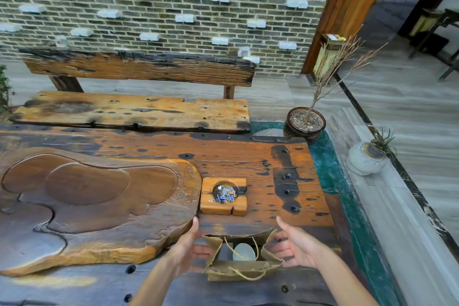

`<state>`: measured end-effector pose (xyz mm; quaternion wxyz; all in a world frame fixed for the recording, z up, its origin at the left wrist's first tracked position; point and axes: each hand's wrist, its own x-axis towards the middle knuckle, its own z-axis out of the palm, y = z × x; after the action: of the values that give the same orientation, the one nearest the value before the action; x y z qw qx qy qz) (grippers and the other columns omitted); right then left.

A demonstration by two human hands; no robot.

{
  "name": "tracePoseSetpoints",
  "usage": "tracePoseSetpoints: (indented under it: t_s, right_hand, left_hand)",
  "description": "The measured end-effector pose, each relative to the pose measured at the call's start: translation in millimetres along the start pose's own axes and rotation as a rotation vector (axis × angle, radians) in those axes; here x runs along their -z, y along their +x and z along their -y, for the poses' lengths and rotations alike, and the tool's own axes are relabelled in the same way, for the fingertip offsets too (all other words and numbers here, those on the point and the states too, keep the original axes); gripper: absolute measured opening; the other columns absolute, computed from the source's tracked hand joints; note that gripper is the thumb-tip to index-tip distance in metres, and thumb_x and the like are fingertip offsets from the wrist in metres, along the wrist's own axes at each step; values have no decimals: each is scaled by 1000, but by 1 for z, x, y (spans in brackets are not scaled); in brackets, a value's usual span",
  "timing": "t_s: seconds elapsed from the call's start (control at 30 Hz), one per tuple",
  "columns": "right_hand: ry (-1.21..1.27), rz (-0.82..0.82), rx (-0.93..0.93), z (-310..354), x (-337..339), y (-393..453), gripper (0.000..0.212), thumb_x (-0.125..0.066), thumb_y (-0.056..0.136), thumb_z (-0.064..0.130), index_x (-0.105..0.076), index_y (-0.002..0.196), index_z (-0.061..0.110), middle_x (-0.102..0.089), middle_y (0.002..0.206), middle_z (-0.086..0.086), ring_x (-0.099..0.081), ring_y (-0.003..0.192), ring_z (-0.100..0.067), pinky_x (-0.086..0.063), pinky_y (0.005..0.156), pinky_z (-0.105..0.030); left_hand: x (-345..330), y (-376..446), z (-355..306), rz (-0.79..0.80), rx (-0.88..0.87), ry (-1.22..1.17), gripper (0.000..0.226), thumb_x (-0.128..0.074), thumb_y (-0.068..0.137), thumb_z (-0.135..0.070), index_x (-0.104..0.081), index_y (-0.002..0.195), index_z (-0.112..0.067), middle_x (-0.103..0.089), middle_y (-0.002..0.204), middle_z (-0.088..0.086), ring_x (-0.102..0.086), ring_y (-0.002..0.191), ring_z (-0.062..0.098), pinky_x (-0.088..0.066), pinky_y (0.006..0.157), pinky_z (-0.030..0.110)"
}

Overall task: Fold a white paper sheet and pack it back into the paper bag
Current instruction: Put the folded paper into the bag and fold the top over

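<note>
A small brown paper bag (pixel 238 269) with twine handles stands upright on the wooden table, near the front edge, its mouth open upward. Inside it I see a white rolled or folded paper sheet (pixel 244 252). My left hand (pixel 188 248) is just left of the bag, fingers spread, palm toward the bag's left side. My right hand (pixel 296 246) is just right of the bag, fingers spread, palm toward its right side. Whether either palm touches the bag I cannot tell. Neither hand holds anything.
A square wooden ashtray (pixel 223 196) sits just beyond the bag. A large carved wooden tea tray (pixel 94 206) fills the table's left. A bench (pixel 131 109) stands behind the table. A potted dry plant (pixel 304 124) and a grey pot (pixel 365 159) stand at the right.
</note>
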<state>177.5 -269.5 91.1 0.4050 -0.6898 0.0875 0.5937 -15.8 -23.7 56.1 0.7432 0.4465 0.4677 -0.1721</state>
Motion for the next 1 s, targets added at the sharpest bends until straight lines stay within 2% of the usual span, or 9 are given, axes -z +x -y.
tracePoseSetpoints:
  t_s: [0.13, 0.23, 0.3, 0.37, 0.43, 0.63, 0.73, 0.9, 1.0]
  right_hand:
    - [80, 23, -13, 4, -15, 4, 54, -45, 93, 61, -55, 103, 10, -74, 106, -20, -66, 107, -30, -55, 87, -43]
    - [66, -3, 8, 6, -19, 6, 37, -57, 95, 45, -58, 98, 8, -73, 106, -25, -68, 105, -36, -56, 88, -46]
    - [60, -8, 28, 3, -16, 12, 26, -67, 93, 26, -56, 103, 5, -74, 101, -27, -72, 92, -36, -59, 84, -47]
    - [51, -14, 41, -4, -13, 22, 34, -73, 86, 8, -56, 115, 0, -73, 102, -26, -72, 84, -31, -61, 74, -40]
    - [50, -24, 57, -12, -12, 29, 41, -74, 81, -5, -59, 119, -4, -69, 114, -27, -70, 91, -29, -60, 75, -36]
    - [-128, -117, 91, -25, -11, 39, 45, -72, 71, -20, -64, 111, 0, -65, 116, -24, -70, 101, -29, -61, 78, -30]
    - [-219, -207, 119, -31, -12, 43, 50, -72, 67, -21, -66, 110, 2, -68, 112, -22, -69, 101, -29, -59, 83, -34]
    - [-433, -297, 213, -32, -23, 38, 34, -76, 77, -4, -70, 108, 10, -70, 105, -4, -64, 91, -11, -46, 65, -9]
    - [-683, -379, 319, -32, -26, 36, 24, -77, 81, 17, -67, 99, 30, -61, 109, 6, -56, 106, -9, -43, 90, -17]
  left_hand:
    - [-7, 9, 2, 10, 30, 47, 66, -33, 90, -68, -65, 114, -15, -65, 121, 24, -55, 121, 34, -44, 95, 49]
    - [-9, 13, 4, -3, 35, 118, 43, -49, 94, -49, -67, 105, -11, -66, 119, 23, -58, 114, 32, -43, 102, 46]
    - [-8, 14, 7, -3, -4, 103, 23, -61, 92, -30, -68, 100, -10, -73, 103, 17, -66, 99, 28, -52, 95, 42]
    - [-6, 16, 12, -14, -67, 64, 13, -67, 88, -14, -68, 98, -5, -73, 84, 11, -69, 77, 20, -58, 74, 33]
    - [-5, 14, 16, -21, -112, 50, 9, -66, 87, -1, -68, 95, -1, -70, 78, 11, -67, 65, 16, -58, 58, 26]
    - [0, 22, 29, -95, -149, 141, 31, -62, 76, 22, -68, 95, -1, -68, 76, 10, -63, 69, 21, -54, 60, 23]
    - [-1, 28, 34, -163, -166, 177, 36, -64, 71, 27, -67, 91, -3, -63, 80, 12, -61, 70, 20, -52, 55, 19]
    - [2, 43, 45, -297, -224, 419, 32, -80, 65, 8, -75, 74, -22, -75, 103, 14, -60, 69, 11, -52, 59, 17]
    - [-3, 40, 41, -366, -311, 593, 39, -84, 67, -7, -71, 61, -43, -74, 102, -1, -65, 84, 12, -55, 79, 23]
